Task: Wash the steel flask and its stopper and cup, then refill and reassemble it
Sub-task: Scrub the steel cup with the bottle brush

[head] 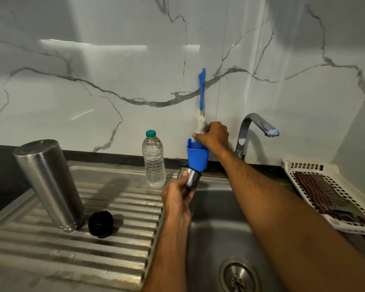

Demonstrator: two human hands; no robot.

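Note:
The steel flask (49, 184) stands upside down on the ribbed drainboard (72, 249) at the left. Its black stopper (101, 224) lies just right of it. My left hand (177, 199) grips the small steel cup (189, 177) above the sink's left edge. My right hand (214, 134) reaches to the blue holder (197, 155) by the wall, fingers pinched at the white bristles of the blue-handled bottle brush (201, 89) standing in it. What the fingers grip is partly hidden.
A clear water bottle (153, 160) with a teal cap stands at the back of the drainboard. The tap (253, 131) arches over the sink basin (215, 234); the drain (238, 277) is below. A white basket (303, 165) with a checked cloth (325, 197) sits at right.

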